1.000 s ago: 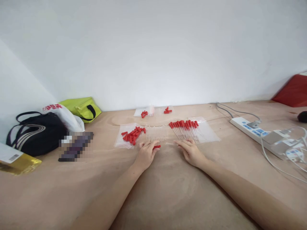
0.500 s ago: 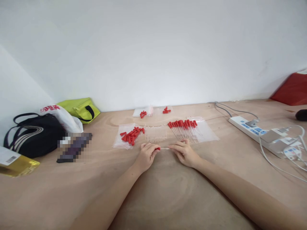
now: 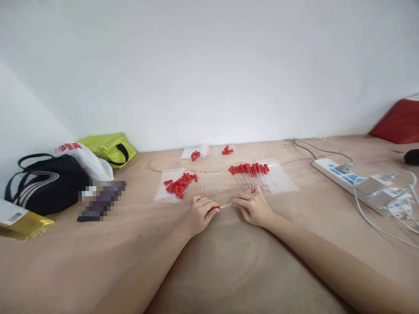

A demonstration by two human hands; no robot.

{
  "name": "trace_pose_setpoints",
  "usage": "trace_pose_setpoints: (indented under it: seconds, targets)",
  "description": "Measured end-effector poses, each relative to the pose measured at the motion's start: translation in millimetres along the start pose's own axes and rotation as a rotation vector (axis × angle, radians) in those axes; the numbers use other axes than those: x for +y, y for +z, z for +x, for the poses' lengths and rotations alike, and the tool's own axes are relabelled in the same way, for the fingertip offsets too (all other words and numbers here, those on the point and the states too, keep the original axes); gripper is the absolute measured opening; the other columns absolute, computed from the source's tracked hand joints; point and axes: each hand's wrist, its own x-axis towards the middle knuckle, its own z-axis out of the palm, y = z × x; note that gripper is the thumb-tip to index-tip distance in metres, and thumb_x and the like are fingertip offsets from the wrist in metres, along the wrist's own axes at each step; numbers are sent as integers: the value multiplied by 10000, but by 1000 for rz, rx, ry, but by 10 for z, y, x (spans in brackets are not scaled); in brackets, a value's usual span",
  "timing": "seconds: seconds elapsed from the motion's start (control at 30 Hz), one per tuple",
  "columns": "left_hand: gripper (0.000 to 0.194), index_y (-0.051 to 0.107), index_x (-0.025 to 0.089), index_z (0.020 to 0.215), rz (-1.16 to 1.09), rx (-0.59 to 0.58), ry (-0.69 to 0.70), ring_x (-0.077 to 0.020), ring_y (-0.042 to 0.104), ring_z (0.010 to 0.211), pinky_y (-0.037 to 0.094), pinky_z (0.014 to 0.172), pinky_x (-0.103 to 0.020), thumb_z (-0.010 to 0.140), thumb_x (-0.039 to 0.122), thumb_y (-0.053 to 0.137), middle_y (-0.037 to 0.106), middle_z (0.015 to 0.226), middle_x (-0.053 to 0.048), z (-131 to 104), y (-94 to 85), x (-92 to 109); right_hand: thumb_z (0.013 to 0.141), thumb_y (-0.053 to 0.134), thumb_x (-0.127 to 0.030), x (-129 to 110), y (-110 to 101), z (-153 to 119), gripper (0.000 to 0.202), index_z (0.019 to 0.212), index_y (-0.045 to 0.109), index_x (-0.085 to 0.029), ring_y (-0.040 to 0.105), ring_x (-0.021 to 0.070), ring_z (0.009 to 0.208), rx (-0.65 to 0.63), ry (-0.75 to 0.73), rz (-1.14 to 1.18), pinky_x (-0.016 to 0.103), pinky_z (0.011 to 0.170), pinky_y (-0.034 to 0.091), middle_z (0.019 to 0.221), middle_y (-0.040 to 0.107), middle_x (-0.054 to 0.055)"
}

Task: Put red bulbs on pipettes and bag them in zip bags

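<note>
My left hand (image 3: 200, 215) pinches a red rubber bulb (image 3: 217, 207), most of it covered by my fingers. From the bulb a thin clear dropper tube (image 3: 225, 205) runs to the fingertips of my right hand (image 3: 253, 207), which are closed on its other end. Just beyond my hands lies a row of bare clear tubes (image 3: 212, 182). To their left, loose red bulbs (image 3: 178, 185) are heaped on a clear plastic bag (image 3: 161, 192). On the right, several droppers with red bulbs (image 3: 250, 170) are fanned out on another clear bag (image 3: 284, 181).
Two small bags with red bulbs (image 3: 195, 155) lie near the wall. A white power strip (image 3: 334, 172) with chargers and cables is at right. Left are a black bag (image 3: 49, 183), a lime-green bag (image 3: 113, 148), a blurred dark object (image 3: 101, 202) and a golden package (image 3: 29, 224).
The dropper in my hands has tilted slightly, its bulb end now a bit lower and nearer me. My left fingertips have shifted slightly down and right. Both hands keep their hold.
</note>
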Motion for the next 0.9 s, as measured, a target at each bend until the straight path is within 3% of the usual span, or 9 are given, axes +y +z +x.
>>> trace_pose_setpoints:
  seconds: [0.3, 0.7, 0.9]
  targets:
    - [237, 577, 190, 762, 7, 16, 33, -128, 557, 643, 300, 771, -328, 864, 320, 408, 667, 719, -5, -2, 8, 3, 828, 389, -169, -54, 54, 4, 234, 829, 621, -195, 463, 94, 585, -8, -35, 13, 290, 644, 177, 669, 610, 1]
    - [163, 570, 203, 771, 34, 3, 43, -127, 586, 684, 291, 845, -339, 837, 287, 447, 665, 718, 7, -6, 25, -11, 846, 367, -168, -124, 142, 52, 241, 794, 602, -194, 472, 93, 607, -56, -33, 37, 283, 643, 181, 682, 608, -6]
    - [151, 578, 213, 791, 92, 70, -3, -148, 580, 754, 267, 869, -363, 843, 290, 460, 662, 768, -1, 12, -32, -47, 838, 415, -231, -173, 47, 136, 211, 794, 619, -200, 457, 157, 755, -52, -48, -90, 301, 648, 191, 767, 608, 41]
